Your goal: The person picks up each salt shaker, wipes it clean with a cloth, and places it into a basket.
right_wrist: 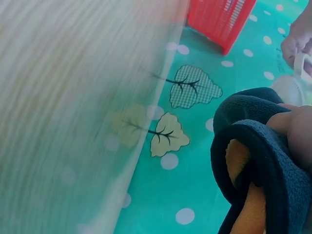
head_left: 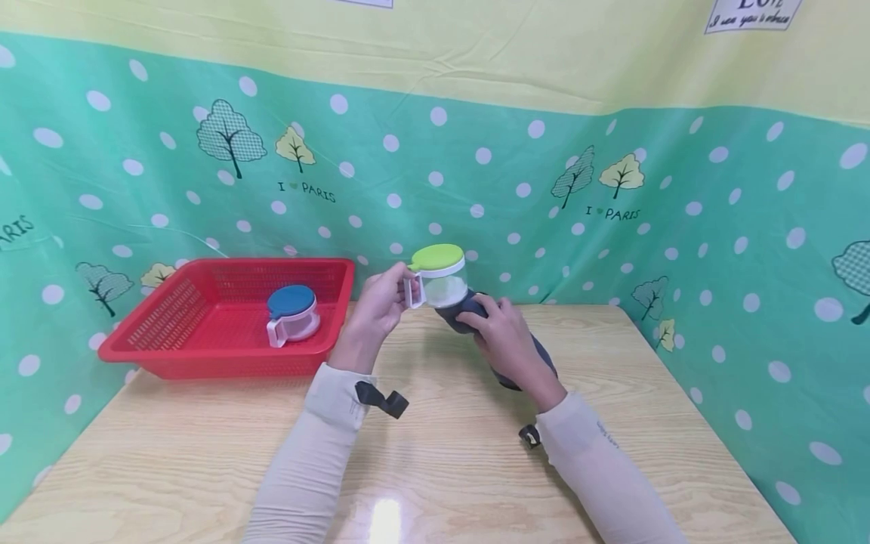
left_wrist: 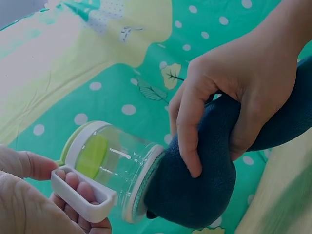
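My left hand [head_left: 382, 302] grips the white handle of a clear seasoning jar [head_left: 445, 289] with a green lid [head_left: 438, 257], lifted above the table. In the left wrist view, its fingers curl through the handle [left_wrist: 84, 194]. My right hand [head_left: 501, 332] holds a dark blue cloth [left_wrist: 195, 170], bunched up and pressed against the bottom of the jar. The right wrist view shows the cloth's orange underside [right_wrist: 249, 209] in a fold; the rest of it hangs down past the wrist.
At the left of the wooden table [head_left: 435, 453] stands a red plastic basket [head_left: 224, 366] with perforated sides. Inside sits a similar clear jar with a blue lid [head_left: 292, 300]. A green dotted curtain [head_left: 381, 166] closes off the back and sides.
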`<action>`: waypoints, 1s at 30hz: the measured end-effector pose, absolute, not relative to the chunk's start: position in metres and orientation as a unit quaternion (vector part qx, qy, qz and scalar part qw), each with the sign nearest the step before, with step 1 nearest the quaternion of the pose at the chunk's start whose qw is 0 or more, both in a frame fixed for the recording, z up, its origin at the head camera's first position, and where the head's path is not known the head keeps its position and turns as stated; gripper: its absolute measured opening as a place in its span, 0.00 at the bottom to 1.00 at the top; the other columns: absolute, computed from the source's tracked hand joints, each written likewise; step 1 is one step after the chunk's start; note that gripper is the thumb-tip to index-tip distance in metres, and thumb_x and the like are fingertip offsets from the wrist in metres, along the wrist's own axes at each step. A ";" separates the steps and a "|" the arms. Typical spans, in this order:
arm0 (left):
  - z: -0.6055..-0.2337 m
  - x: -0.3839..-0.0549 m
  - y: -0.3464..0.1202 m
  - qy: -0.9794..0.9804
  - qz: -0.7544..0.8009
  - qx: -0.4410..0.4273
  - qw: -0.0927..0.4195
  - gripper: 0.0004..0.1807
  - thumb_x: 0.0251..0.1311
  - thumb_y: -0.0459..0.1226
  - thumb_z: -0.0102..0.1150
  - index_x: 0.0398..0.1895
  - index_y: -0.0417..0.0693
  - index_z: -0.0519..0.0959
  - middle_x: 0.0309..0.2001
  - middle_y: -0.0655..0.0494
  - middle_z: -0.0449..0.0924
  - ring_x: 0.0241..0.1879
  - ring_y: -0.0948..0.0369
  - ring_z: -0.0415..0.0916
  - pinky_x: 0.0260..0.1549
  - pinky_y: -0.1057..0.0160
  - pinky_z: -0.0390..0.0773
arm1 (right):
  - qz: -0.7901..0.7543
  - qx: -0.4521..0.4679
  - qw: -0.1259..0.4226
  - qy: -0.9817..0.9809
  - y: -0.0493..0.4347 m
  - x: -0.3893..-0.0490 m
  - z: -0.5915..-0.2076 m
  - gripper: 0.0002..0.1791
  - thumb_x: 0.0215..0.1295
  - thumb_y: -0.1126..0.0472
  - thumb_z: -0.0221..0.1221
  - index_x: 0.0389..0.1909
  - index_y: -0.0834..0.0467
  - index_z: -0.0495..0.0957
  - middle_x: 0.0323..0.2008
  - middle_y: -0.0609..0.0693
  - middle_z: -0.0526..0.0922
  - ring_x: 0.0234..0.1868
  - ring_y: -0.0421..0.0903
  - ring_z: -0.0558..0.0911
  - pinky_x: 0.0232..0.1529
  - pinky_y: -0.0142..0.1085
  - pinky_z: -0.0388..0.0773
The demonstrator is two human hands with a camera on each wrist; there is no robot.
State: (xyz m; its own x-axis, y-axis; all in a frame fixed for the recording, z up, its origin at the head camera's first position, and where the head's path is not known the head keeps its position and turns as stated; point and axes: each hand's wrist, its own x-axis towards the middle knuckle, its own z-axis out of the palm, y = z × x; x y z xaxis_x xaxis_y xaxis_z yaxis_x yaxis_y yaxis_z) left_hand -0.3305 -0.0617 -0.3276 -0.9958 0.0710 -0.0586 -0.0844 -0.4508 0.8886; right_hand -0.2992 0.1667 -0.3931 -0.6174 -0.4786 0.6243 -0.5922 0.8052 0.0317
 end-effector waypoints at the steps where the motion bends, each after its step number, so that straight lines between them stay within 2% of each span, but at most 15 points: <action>1: -0.328 -0.331 -0.062 0.522 0.852 -0.007 0.046 0.06 0.61 0.29 0.52 0.39 0.35 0.75 0.31 0.49 0.74 0.31 0.58 0.73 0.38 0.65 0.77 | 0.089 0.303 0.319 -0.893 0.165 -0.298 -0.393 0.22 0.56 0.70 0.72 0.50 0.48 0.87 0.58 0.60 0.79 0.42 0.60 0.77 0.40 0.52 0.80; 16: -0.329 -0.333 -0.060 0.529 0.848 -0.012 0.027 0.04 0.60 0.28 0.53 0.32 0.37 0.77 0.26 0.52 0.75 0.27 0.58 0.73 0.35 0.66 0.77 | 0.072 0.372 0.307 -0.873 0.145 -0.285 -0.393 0.24 0.53 0.70 0.74 0.50 0.46 0.87 0.57 0.60 0.80 0.46 0.60 0.79 0.47 0.51 0.79; 24: -0.330 -0.333 -0.059 0.527 0.849 -0.009 0.031 0.04 0.62 0.28 0.52 0.33 0.37 0.76 0.26 0.51 0.74 0.27 0.58 0.73 0.34 0.66 0.77 | 0.092 0.348 0.300 -0.883 0.147 -0.286 -0.393 0.24 0.53 0.71 0.74 0.50 0.47 0.87 0.57 0.60 0.80 0.49 0.60 0.79 0.51 0.52 0.80; 30: -0.330 -0.332 -0.059 0.523 0.852 -0.005 0.030 0.04 0.61 0.28 0.52 0.30 0.37 0.76 0.26 0.51 0.74 0.28 0.58 0.73 0.33 0.66 0.77 | 0.096 0.327 0.303 -0.890 0.156 -0.291 -0.391 0.22 0.55 0.70 0.72 0.50 0.48 0.87 0.58 0.61 0.80 0.45 0.59 0.78 0.46 0.51 0.80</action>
State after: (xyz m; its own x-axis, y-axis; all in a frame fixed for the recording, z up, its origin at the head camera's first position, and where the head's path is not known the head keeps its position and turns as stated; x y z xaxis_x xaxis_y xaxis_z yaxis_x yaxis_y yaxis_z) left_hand -0.3322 -0.0585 -0.3296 -0.9981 0.0465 -0.0401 -0.0568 -0.4511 0.8907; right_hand -0.2913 0.1564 -0.3908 -0.6036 -0.5234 0.6014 -0.6395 0.7683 0.0270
